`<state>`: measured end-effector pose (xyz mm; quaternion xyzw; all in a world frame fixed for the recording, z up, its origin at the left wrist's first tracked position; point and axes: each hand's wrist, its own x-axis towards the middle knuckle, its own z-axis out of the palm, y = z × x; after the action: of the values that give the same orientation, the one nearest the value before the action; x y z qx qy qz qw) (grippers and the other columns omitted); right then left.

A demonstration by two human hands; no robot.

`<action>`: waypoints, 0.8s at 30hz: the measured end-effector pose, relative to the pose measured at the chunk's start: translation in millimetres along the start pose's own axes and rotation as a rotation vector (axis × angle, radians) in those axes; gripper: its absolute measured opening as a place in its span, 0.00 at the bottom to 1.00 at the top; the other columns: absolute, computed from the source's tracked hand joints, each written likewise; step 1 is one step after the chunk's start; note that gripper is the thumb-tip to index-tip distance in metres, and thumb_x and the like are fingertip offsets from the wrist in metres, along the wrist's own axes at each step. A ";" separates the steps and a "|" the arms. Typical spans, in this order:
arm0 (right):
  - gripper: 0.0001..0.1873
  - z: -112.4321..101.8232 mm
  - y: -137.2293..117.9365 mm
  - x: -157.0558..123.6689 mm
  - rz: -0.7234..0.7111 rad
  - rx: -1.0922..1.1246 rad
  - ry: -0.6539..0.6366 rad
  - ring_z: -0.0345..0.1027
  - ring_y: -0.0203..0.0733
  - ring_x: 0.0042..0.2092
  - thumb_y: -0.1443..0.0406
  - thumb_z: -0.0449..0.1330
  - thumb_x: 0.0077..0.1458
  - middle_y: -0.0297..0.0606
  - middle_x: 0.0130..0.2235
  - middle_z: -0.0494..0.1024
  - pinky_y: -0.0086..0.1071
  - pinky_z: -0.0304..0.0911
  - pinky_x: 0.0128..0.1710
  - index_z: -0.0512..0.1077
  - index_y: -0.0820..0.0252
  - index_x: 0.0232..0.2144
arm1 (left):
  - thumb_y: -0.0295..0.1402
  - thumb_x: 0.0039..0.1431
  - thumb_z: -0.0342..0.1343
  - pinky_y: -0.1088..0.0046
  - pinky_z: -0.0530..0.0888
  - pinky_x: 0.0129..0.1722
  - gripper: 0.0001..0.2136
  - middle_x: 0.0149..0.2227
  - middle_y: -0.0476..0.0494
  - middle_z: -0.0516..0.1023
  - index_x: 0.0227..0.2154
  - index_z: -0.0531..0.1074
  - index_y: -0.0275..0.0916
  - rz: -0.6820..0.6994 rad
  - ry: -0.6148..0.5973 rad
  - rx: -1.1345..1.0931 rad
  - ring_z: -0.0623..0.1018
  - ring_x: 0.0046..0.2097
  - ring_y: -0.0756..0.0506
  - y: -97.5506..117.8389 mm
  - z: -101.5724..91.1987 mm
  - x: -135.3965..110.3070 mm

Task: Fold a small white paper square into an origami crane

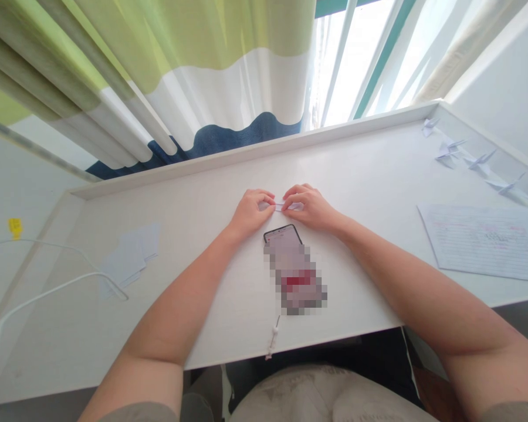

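A small strip of folded white paper (pixel 279 207) is pinched between both my hands at the middle of the white desk. My left hand (pixel 254 209) grips its left end between thumb and fingers. On the other end, the thumb and fingers of my right hand (pixel 310 207) are closed, and part of the paper shows beneath them. Just below my hands lies a phone (pixel 286 237), its screen lit and mostly blurred out. The paper's exact folds are too small to make out.
Several folded paper pieces (pixel 479 161) stand at the back right, above lined written sheets (pixel 488 240). Loose white paper pieces (pixel 129 255) lie at left near a white cable (pixel 48 296). A raised edge (pixel 264 152) borders the desk's back, before curtains (pixel 229 82). A beaded strap (pixel 273 337) hangs at the front edge.
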<state>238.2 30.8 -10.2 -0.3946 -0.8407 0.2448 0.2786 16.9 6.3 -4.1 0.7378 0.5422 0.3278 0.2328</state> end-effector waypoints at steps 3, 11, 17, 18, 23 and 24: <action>0.07 -0.2 -0.5 -0.2 0.003 0.007 0.003 0.72 0.55 0.52 0.63 0.65 0.61 0.41 0.48 0.84 0.51 0.61 0.58 0.85 0.51 0.34 | 0.27 0.62 0.61 0.53 0.72 0.65 0.05 0.50 0.44 0.85 0.34 0.82 0.43 0.008 -0.023 0.003 0.78 0.58 0.40 0.7 -2.7 -0.1; 0.07 -0.1 -2.8 0.0 0.030 0.020 0.017 0.72 0.54 0.53 0.64 0.65 0.60 0.40 0.47 0.84 0.51 0.61 0.59 0.84 0.51 0.33 | 0.29 0.61 0.62 0.53 0.72 0.65 0.03 0.50 0.44 0.86 0.34 0.81 0.43 0.003 0.001 -0.007 0.78 0.57 0.39 0.7 -0.7 -0.6; 0.07 -0.2 -2.4 0.5 0.039 0.042 0.015 0.72 0.54 0.52 0.64 0.65 0.59 0.39 0.47 0.84 0.51 0.62 0.60 0.84 0.50 0.32 | 0.27 0.61 0.61 0.52 0.72 0.65 0.06 0.50 0.44 0.86 0.34 0.82 0.43 -0.003 -0.015 -0.007 0.78 0.58 0.39 1.8 -1.4 -0.7; 0.07 0.0 -2.2 0.6 0.040 0.045 0.016 0.72 0.54 0.52 0.64 0.65 0.59 0.39 0.47 0.84 0.51 0.62 0.60 0.84 0.50 0.32 | 0.26 0.61 0.60 0.52 0.72 0.65 0.07 0.50 0.44 0.86 0.34 0.82 0.43 -0.004 -0.014 -0.006 0.78 0.58 0.39 2.0 -1.4 -0.8; 0.07 0.5 -1.5 1.0 0.034 0.040 0.018 0.72 0.54 0.52 0.63 0.66 0.59 0.40 0.46 0.84 0.51 0.61 0.60 0.85 0.51 0.32 | 0.29 0.61 0.62 0.53 0.72 0.66 0.03 0.49 0.44 0.86 0.34 0.81 0.43 -0.009 -0.001 -0.007 0.77 0.58 0.39 2.5 -0.9 -1.0; 0.07 0.5 -1.6 1.0 0.033 0.039 0.016 0.72 0.53 0.52 0.64 0.66 0.59 0.40 0.46 0.84 0.51 0.61 0.60 0.85 0.51 0.32 | 0.29 0.61 0.62 0.53 0.72 0.66 0.03 0.49 0.45 0.86 0.35 0.80 0.43 -0.009 -0.007 -0.007 0.78 0.58 0.39 2.6 -1.1 -1.1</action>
<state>236.5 30.6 -9.2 -0.4048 -0.8268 0.2627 0.2890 17.6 4.5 -1.8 0.7358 0.5435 0.3260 0.2386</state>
